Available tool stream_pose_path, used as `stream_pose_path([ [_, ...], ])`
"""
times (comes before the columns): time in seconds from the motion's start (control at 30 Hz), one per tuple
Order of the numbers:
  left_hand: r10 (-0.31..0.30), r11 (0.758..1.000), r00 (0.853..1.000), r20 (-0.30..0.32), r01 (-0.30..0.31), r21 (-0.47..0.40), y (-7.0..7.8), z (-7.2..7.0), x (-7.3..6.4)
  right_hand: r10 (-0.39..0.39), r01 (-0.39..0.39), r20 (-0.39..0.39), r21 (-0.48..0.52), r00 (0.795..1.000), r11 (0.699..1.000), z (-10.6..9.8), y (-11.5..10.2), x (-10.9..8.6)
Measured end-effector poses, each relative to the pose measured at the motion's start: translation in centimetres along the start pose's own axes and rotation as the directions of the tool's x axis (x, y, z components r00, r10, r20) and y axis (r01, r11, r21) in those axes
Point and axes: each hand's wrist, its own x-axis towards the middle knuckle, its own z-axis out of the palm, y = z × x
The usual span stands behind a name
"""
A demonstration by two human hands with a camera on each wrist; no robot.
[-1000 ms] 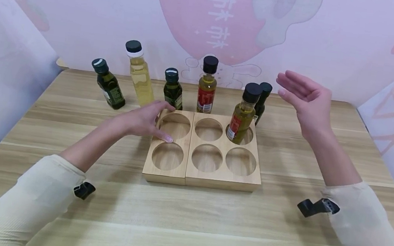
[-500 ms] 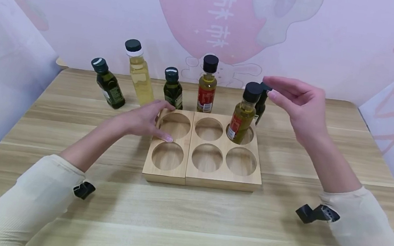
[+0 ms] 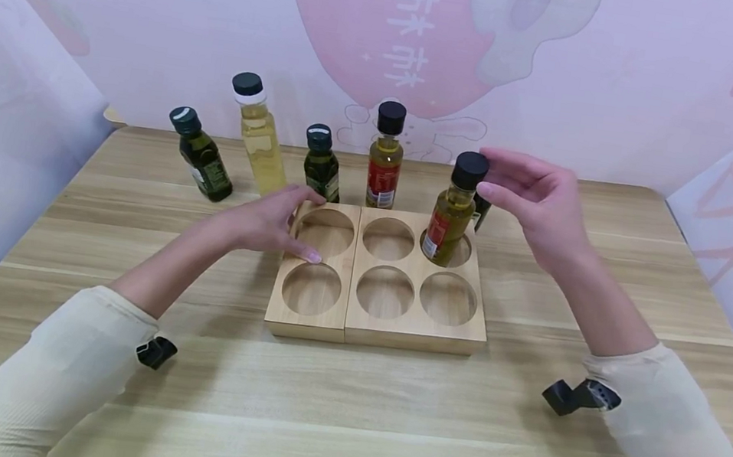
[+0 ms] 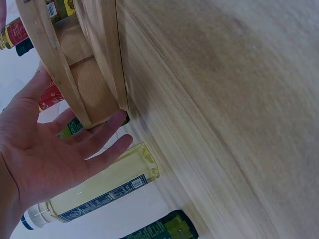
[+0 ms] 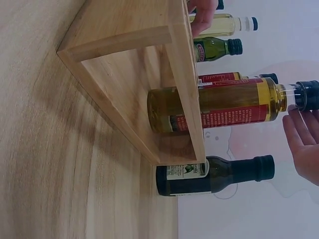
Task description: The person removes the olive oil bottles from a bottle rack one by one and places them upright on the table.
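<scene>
My left hand (image 3: 263,223) rests on the left end of a wooden bottle rack (image 3: 377,336) with round holes, thumb on its top and the spread fingers at its back left corner. In the rack's back right hole stands a red-labelled oil bottle (image 3: 448,224) with a black cap. My right hand (image 3: 543,205) is beside that cap, thumb and fingers apart and fairly straight; whether they touch it I cannot tell. Behind it, a slim dark green bottle (image 5: 214,175) stands outside the rack, mostly hidden in the head view.
Behind the rack stand another red-labelled oil bottle (image 3: 385,161) and a small green bottle (image 3: 323,165). Farther left are a tall pale yellow oil bottle (image 3: 261,139) and a second small green bottle (image 3: 203,161). A printed backdrop (image 3: 635,86) closes off the table's (image 3: 342,411) far edge.
My right hand has moved left and slightly down, from the right of the bottles to beside the black cap. My left hand and the rack have stayed put.
</scene>
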Motion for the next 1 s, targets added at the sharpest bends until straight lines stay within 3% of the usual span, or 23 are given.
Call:
stream_pose_path([
  [0.3,0.005,1.000,1.000,-0.004,-0.005,-0.004,0.0,0.0,0.0,0.019,-0.020,0.026,0.031,0.999,0.999,0.2,0.8,0.4],
  [0.5,-0.001,1.000,1.000,0.002,0.001,-0.009,0.0,0.0,0.0,0.020,-0.020,-0.005,0.001,1.000,1.000,0.6,1.0,0.6],
  [1.0,-0.003,1.000,1.000,0.008,0.003,-0.011,-0.1,0.0,0.0,-0.030,0.030,-0.018,-0.009,0.999,1.000,0.9,1.1,0.6],
])
